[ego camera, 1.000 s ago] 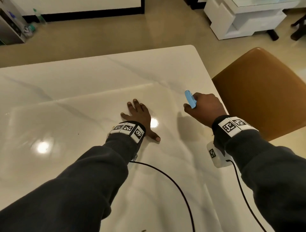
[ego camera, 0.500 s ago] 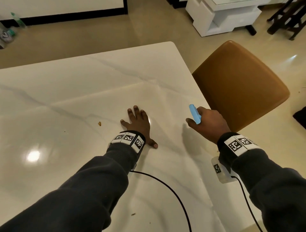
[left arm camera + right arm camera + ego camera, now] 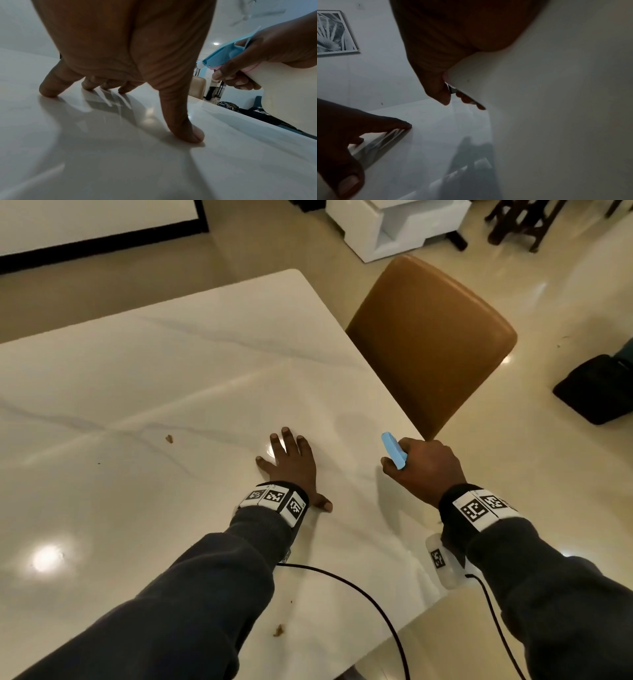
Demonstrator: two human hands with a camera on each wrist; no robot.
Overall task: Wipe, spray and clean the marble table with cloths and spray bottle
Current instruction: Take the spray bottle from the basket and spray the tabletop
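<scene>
The white marble table fills the left of the head view. My left hand lies on it with fingers spread and straight, fingertips touching the surface. My right hand grips a spray bottle near the table's right edge; its blue nozzle head pokes out above the fingers. In the left wrist view the blue trigger head and the pale bottle body show with fingers curled round the neck. The pale bottle body fills the right wrist view. No cloth is visible.
Small brown crumbs lie on the table. A tan leather chair stands against the table's right edge. Black cables trail from both wrists. A white cabinet and a dark bag sit on the floor beyond.
The view has swung right and down, so both hands sit lower in frame. The left hand stays flat on the table and the right hand keeps its grip on the bottle.
</scene>
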